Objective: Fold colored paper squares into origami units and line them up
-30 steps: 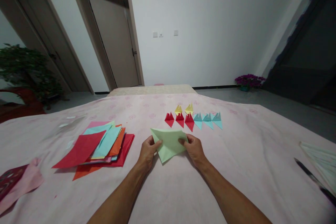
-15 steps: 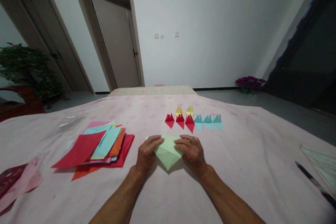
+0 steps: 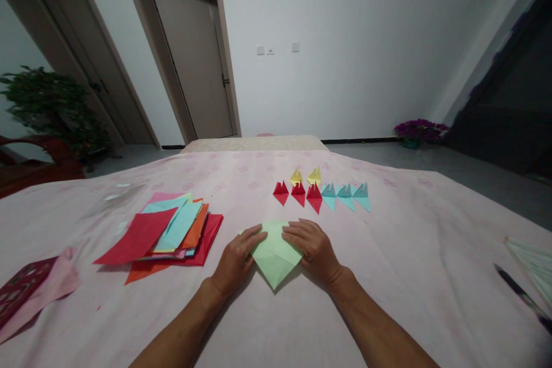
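Note:
A light green sheet of origami paper, partly folded, lies in front of me with one corner pointing my way and creases across its face. My left hand grips its left side, fingers on top and the thumb hidden. On the right side my right hand holds it the same way, fingertips resting near the upper edge. Beyond the hands stand folded paper figures: red ones, light blue ones and two yellow ones.
Left of my hands lies a messy stack of coloured paper. A dark red patterned item and pink cloth lie at the far left. To the right are a pen and a pale striped item. A pink tablecloth covers the table.
The fingers of both hands have shifted on the green paper, and more of its face shows, its near corner reaching a little closer to me. The camera view has moved slightly.

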Motion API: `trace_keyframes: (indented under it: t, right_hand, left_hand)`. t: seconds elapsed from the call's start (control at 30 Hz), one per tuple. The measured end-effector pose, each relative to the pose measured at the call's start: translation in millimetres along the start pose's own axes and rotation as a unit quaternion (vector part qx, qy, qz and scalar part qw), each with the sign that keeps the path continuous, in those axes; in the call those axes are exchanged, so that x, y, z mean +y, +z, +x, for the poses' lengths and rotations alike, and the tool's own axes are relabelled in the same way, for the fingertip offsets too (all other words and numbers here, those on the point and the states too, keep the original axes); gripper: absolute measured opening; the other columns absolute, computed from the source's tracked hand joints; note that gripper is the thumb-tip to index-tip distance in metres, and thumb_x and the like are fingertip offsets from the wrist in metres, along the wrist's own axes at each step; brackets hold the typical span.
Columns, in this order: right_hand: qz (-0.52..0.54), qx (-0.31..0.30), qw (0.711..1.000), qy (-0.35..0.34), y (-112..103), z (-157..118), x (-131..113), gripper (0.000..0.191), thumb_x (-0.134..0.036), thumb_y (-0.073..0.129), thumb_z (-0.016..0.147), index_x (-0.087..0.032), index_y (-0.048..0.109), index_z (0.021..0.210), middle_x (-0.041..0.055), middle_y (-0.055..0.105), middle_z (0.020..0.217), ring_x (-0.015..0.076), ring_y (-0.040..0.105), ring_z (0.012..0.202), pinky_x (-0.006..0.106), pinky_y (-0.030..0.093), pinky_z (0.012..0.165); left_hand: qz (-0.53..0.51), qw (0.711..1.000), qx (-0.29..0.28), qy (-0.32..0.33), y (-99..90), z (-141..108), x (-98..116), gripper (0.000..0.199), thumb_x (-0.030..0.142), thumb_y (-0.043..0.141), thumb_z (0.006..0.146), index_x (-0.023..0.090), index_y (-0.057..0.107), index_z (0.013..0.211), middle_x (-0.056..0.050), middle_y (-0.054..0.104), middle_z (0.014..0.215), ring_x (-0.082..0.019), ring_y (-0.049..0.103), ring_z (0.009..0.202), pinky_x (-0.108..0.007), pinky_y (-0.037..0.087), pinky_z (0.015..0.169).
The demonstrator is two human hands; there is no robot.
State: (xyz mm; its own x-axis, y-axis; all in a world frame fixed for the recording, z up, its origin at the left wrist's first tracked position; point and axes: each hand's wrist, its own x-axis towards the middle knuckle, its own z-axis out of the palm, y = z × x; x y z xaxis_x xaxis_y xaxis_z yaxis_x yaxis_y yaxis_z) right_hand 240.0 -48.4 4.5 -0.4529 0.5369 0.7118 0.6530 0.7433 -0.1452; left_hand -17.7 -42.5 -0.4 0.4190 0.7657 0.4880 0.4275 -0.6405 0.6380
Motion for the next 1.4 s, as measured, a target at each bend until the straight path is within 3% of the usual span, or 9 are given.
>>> trace_keyframes:
  t: [0.1,0.3,0.43,0.53,0.7,0.8,0.9,1.03,1.4]
  right_hand:
    - [-0.043,0.047,0.998,0.016,-3,2,0,0.047,-0.012,0.055,0.08,-0.027,0.064,0.124,0.005,0.065,0.13,0.0257,0.052,0.127,0.047,0.037,0.108]
    - [-0.018,-0.058,0.997,0.056,4,-3,0,0.049,-0.004,0.056,0.073,-0.026,0.069,0.115,0.0037,0.072,0.115,0.0259,0.058,0.117,0.05,0.035,0.109]
    - [-0.004,-0.063,0.996,0.069,11,-6,4,0.049,-0.001,0.055,0.074,-0.026,0.069,0.114,0.0047,0.073,0.113,0.0246,0.06,0.111,0.047,0.039,0.106]
    - [0.019,-0.059,0.996,0.065,12,-6,5,0.05,0.0,0.053,0.073,-0.024,0.069,0.114,0.0062,0.073,0.112,0.0233,0.062,0.105,0.044,0.042,0.101]
    - [0.061,-0.071,0.991,0.093,10,-4,6,0.052,0.0,0.052,0.07,-0.023,0.07,0.114,0.0059,0.073,0.109,0.0224,0.063,0.101,0.041,0.043,0.094]
    - [0.069,-0.071,0.984,0.148,12,-4,11,0.053,0.0,0.051,0.07,-0.024,0.072,0.112,0.0043,0.074,0.105,0.0216,0.063,0.099,0.039,0.043,0.092]
    - [0.068,-0.071,0.973,0.209,16,-3,17,0.052,-0.001,0.05,0.07,-0.027,0.074,0.109,0.0025,0.075,0.098,0.0203,0.063,0.093,0.037,0.044,0.09]
    - [0.072,-0.094,0.954,0.275,18,2,23,0.041,-0.009,0.054,0.077,-0.029,0.076,0.106,0.0029,0.074,0.095,0.0201,0.063,0.09,0.035,0.045,0.088]
    - [0.005,-0.108,0.929,0.354,16,19,29,0.037,-0.032,0.061,0.087,-0.027,0.068,0.123,0.0054,0.072,0.1,0.0222,0.061,0.092,0.033,0.043,0.084]
  left_hand:
    - [0.019,0.999,0.001,0.042,2.2,7,-3,0.057,0.005,0.054,0.082,0.031,0.06,0.132,-0.008,0.05,0.147,-0.026,0.048,0.134,-0.043,0.039,0.11]
    - [0.073,0.996,-0.042,-0.012,15.0,13,-9,0.053,0.007,0.058,0.079,0.03,0.065,0.127,-0.01,0.051,0.146,-0.03,0.049,0.132,-0.051,0.035,0.111]
    - [0.048,0.997,0.016,-0.061,14.6,9,-17,0.052,0.005,0.058,0.078,0.031,0.067,0.122,-0.007,0.051,0.146,-0.029,0.054,0.126,-0.047,0.042,0.105]
    - [0.123,0.987,0.044,-0.096,9.2,9,-17,0.048,0.004,0.058,0.078,0.03,0.07,0.116,-0.008,0.054,0.143,-0.03,0.061,0.114,-0.046,0.047,0.095]
    - [0.252,0.965,0.008,-0.067,-0.8,15,-5,0.034,0.012,0.062,0.081,0.029,0.073,0.109,-0.008,0.066,0.12,-0.028,0.062,0.1,-0.043,0.047,0.085]
    - [0.254,0.965,0.007,-0.06,-3.1,18,-2,0.028,0.017,0.065,0.082,0.033,0.075,0.103,-0.005,0.067,0.116,-0.027,0.06,0.104,-0.046,0.045,0.091]
    - [0.24,0.969,0.006,-0.057,-2.4,18,-6,0.021,0.02,0.066,0.082,0.034,0.076,0.094,-0.002,0.067,0.119,-0.029,0.054,0.12,-0.056,0.03,0.109]
    - [0.215,0.974,0.001,-0.075,0.2,18,-15,0.012,0.03,0.064,0.086,0.029,0.075,0.087,-0.003,0.067,0.123,-0.031,0.047,0.13,-0.061,0.017,0.114]
    - [0.23,0.96,0.031,-0.158,5.0,26,-19,0.018,0.033,0.06,0.088,0.021,0.065,0.075,-0.005,0.07,0.1,-0.026,0.061,0.103,-0.051,0.031,0.108]
